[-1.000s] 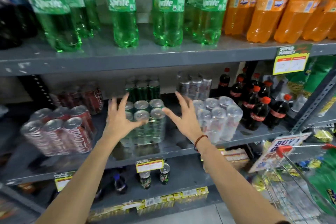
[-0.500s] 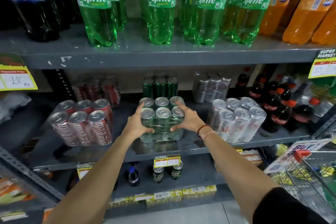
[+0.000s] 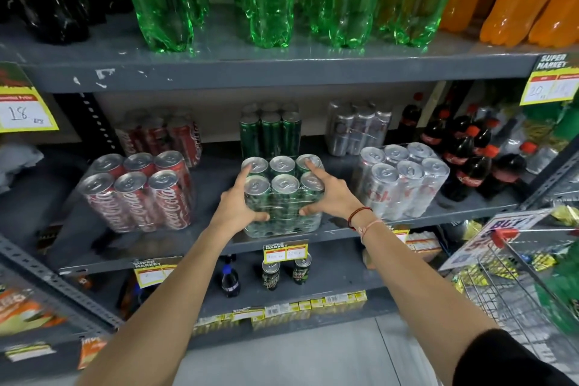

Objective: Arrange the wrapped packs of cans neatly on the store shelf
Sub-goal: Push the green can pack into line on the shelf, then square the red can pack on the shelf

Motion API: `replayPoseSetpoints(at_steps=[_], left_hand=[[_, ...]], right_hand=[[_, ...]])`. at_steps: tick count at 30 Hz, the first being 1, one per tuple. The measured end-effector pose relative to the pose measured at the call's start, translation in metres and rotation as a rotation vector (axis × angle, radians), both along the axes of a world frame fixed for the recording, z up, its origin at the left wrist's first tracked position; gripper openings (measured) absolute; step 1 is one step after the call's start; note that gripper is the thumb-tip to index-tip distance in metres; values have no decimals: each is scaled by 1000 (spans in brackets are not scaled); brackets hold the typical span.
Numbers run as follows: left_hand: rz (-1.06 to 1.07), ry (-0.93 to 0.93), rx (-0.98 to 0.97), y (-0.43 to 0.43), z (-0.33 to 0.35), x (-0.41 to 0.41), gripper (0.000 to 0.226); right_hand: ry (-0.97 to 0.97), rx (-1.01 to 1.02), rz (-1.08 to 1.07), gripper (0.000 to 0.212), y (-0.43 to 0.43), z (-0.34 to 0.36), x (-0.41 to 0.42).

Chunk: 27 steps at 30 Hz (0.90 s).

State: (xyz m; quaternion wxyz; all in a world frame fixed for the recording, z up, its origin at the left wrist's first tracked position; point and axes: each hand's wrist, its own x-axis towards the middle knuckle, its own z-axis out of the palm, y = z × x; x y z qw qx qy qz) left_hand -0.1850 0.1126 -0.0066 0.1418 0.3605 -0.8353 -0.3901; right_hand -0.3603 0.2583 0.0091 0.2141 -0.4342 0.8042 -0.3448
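While both hands clamp green six-pack (image 3: 282,197) at near edge of middle shelf (image 3: 175,244), keep pressure even. Left hand (image 3: 235,209) wraps left side, thumb on front, index over top; right hand (image 3: 329,197) mirrors on right side, index on far can lid. Judgement: slide pack straight back, no twist, square with far green pack (image 3: 270,131). Shrink wrap likely slippery; press inward. Red cola pack (image 3: 138,191) left, silver pack (image 3: 404,178) right, both tilted, apart from it.
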Motion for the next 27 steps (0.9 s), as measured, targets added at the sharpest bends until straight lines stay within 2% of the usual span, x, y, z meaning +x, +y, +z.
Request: replayPoseSetpoints(at_steps=[15,22,24,27], left_hand=[[13,-6,-43,8,-2,0,119],[-64,10,-23,-2,2,15,121],[-31,68,-38,-11,7,32,116],[70,281,-64,-24,18,66,101]], right_hand=[[-17,56,26,113,-1,1,-4],[-11,77,30,117,-3,10,4],[10,-39,-44,115,-8,20,21],[74,-286,-133,106,-21,38,54]])
